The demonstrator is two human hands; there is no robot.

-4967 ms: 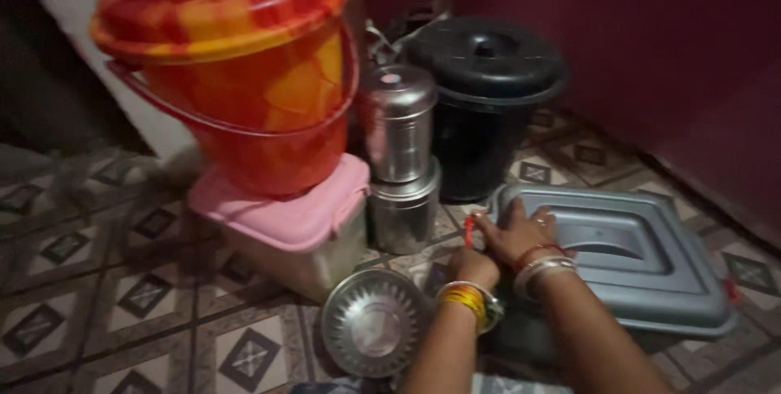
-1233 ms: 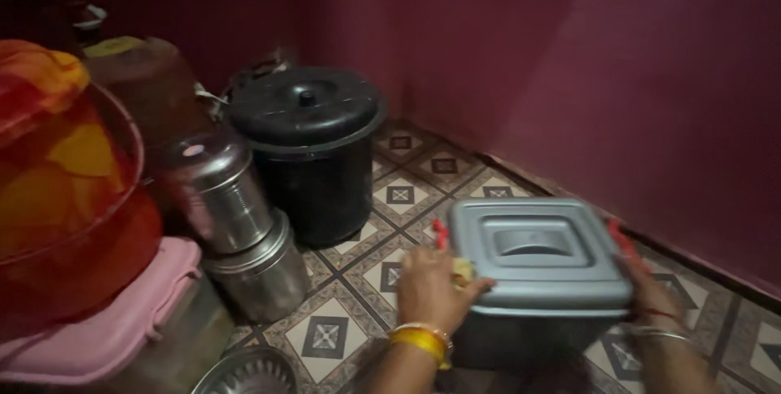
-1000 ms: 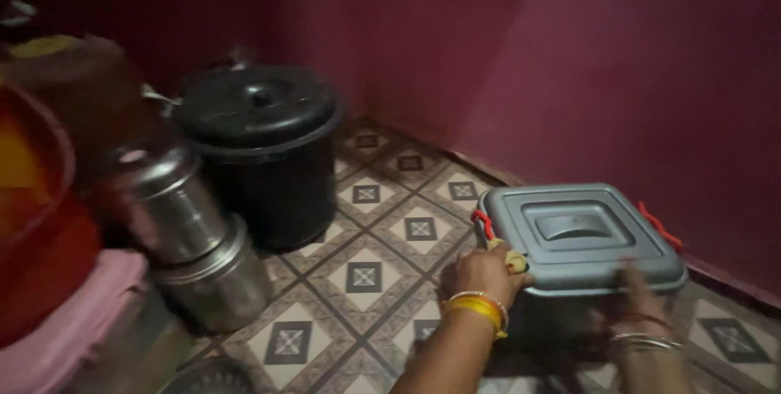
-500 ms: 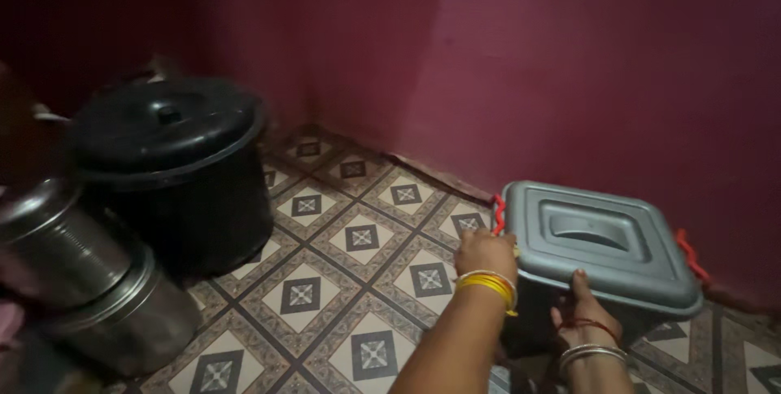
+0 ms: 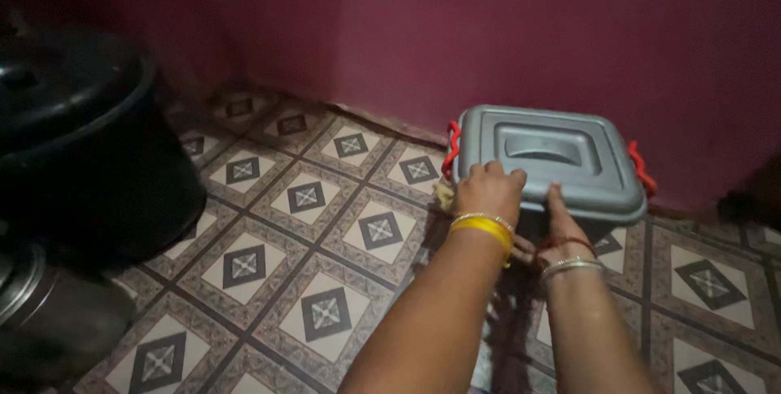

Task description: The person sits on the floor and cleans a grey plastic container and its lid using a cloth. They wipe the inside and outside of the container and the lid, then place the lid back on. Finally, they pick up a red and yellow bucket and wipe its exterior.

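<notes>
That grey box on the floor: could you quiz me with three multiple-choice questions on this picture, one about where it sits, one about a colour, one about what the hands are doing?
1. Where does the grey box stand?
A. On the patterned tile floor close to the maroon wall
B. On top of the black bin
C. On a shelf

2. What colour are the box's side clips?
A. Blue
B. Red
C. Green

3. How are the hands placed?
A. Both lifted clear of the box
B. One inside the open box
C. Both on the near edge of the closed lid

Answers: 1 A, the box rests on the tiles by the wall, apart from the black bin. 2 B, a red clip shows at each side. 3 C, the left hand and right hand lie on the lid's front rim, lid shut.
</notes>
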